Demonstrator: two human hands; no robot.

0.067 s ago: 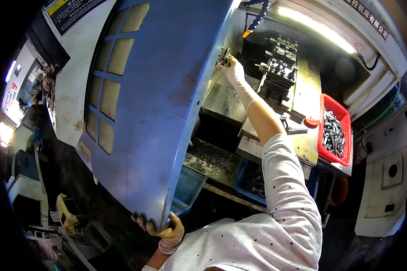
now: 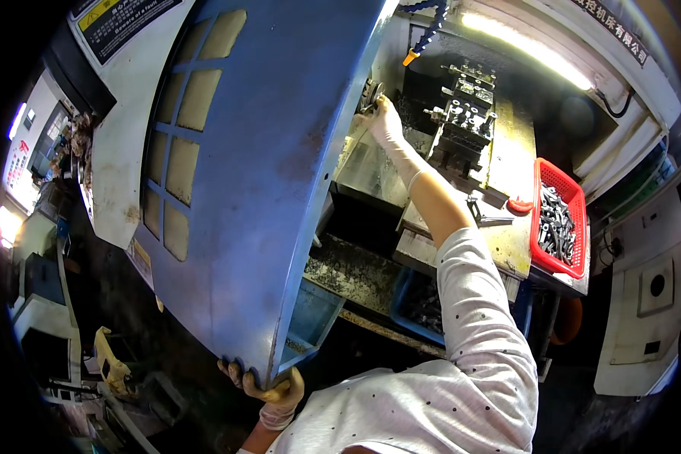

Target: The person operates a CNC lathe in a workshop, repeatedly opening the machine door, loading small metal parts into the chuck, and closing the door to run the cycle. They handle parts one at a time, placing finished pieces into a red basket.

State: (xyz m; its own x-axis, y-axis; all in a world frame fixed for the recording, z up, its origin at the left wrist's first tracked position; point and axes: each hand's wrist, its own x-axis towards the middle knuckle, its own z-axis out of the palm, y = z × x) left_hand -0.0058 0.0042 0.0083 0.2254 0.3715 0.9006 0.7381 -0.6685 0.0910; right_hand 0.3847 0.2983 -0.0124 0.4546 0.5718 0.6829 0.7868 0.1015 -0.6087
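My gloved left hand point(image 2: 278, 391) is wrapped round the lower corner of a large blue sliding machine door point(image 2: 257, 212) with windowpanes. Its fingers lie on the door's outer face, the thumb on the edge. Deep inside the machine, my gloved right hand point(image 2: 387, 121) reaches past the door's edge to a round metal chuck point(image 2: 372, 92). Its fingers are bent in at the chuck's face; whatever they pinch is too small and partly hidden to name. To the right of this hand stands a tool block point(image 2: 465, 125) with several bolts and holders.
A red plastic basket point(image 2: 539, 234) of small dark metal parts sits at the right, beside a red-handled tool point(image 2: 520, 205). An orange-tipped coolant hose point(image 2: 411, 57) hangs above. Blue bins point(image 2: 310, 314) stand below the machine bed. A lamp tube point(image 2: 526, 49) lights the inside.
My right hand has shifted slightly left, closer in at the chuck. The left hand keeps its hold on the door corner; the whole view has moved a little.
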